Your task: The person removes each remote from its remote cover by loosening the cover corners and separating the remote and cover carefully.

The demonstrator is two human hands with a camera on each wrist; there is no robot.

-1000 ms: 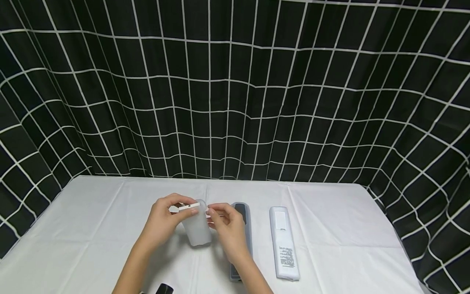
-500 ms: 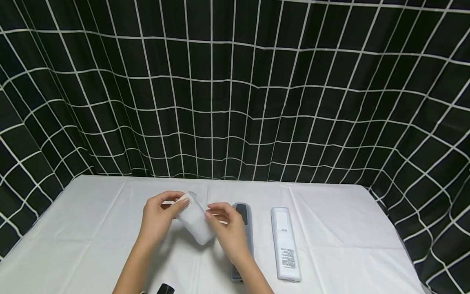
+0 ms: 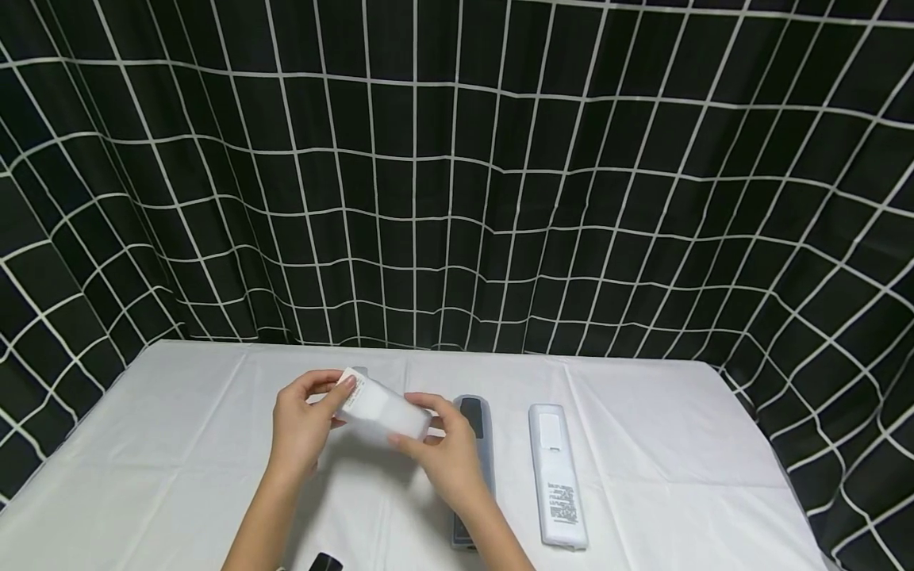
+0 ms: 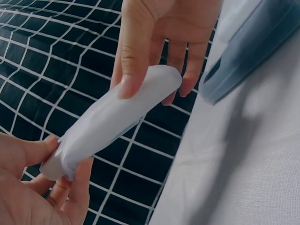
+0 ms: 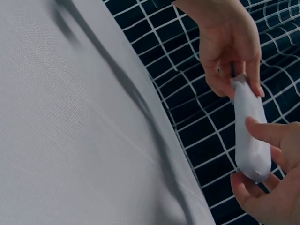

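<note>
Left hand (image 3: pixel 303 424) had one end of the white thing (image 3: pixel 383 408) pinched, right hand (image 3: pixel 448 452) had fingers curled round the other, holding it above the bench (image 3: pixel 178 468) (two-handed for steadiness, I guess).

This looks like a screened-off booth, of the kind set up in a lab or studio: a black curtain (image 3: pixel 434 186) with a white grid hangs behind and along both sides of a table (image 3: pixel 664 444) spread with a creased white cloth (image 3: pixel 207 428). What lies beyond the curtain is hidden.
</note>
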